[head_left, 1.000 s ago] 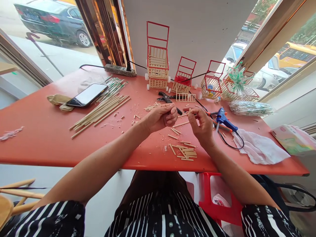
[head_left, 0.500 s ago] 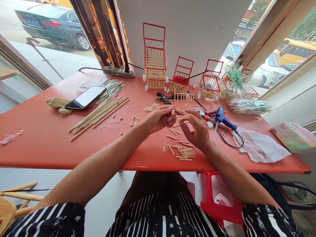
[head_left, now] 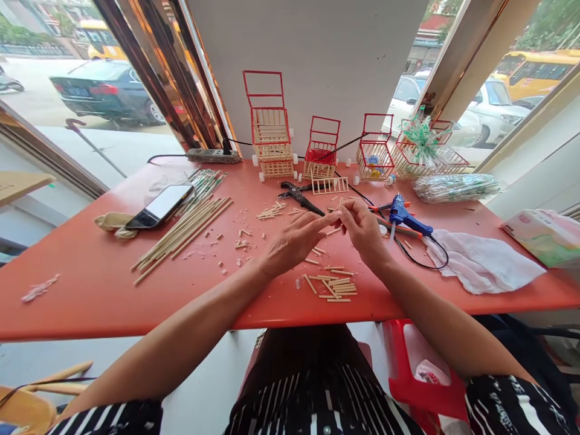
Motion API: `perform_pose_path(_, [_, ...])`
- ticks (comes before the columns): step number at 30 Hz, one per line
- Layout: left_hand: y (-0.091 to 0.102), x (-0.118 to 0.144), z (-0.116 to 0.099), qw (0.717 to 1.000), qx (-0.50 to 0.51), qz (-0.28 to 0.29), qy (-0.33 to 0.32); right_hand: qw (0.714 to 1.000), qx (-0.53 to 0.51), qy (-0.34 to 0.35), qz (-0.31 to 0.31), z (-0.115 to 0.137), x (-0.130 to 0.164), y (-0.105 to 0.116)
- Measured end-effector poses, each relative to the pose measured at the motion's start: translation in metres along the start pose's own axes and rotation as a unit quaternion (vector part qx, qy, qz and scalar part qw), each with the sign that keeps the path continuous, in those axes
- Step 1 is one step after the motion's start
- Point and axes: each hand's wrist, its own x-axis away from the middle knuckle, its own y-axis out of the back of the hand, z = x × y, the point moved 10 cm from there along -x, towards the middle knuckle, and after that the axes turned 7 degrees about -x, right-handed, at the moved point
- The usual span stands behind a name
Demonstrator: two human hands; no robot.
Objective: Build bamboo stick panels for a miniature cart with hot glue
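Red tabletop (head_left: 109, 290) carrying short sticks (head_left: 345, 289) | left hand (head_left: 292, 241), right hand (head_left: 361, 229) meeting at fingertips | glue gun (head_left: 401, 212) lying near cloth (head_left: 489, 260) | both grips overlapping, state: cannot tell

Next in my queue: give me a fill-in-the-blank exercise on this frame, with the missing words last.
Between the phone and the glue gun, the right hand is nearer the ____.
The carts have handles coloured ____.
In length, the stick pieces by the table's near edge are ____ than the sticks beside the phone.
Missing words: glue gun, red, shorter.
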Motion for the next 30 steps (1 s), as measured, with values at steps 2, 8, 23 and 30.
perform_pose_path(2, [-0.003,0.003,-0.006,0.999,-0.034,0.002,-0.029,0.999,-0.013,-0.028,0.008,-0.006,0.002,-0.003])
perform_pose_path(8, [-0.005,0.005,-0.009,0.996,-0.083,0.009,-0.040,0.994,-0.073,-0.079,0.001,-0.004,0.009,-0.005])
perform_pose_path(23, [-0.022,0.010,0.002,0.987,-0.142,0.072,0.016,0.998,-0.025,-0.040,0.037,0.014,0.013,-0.012])
perform_pose_path(30, [-0.034,0.011,0.011,0.985,-0.112,0.117,0.056,0.996,-0.053,-0.063,0.042,-0.003,0.008,-0.012])
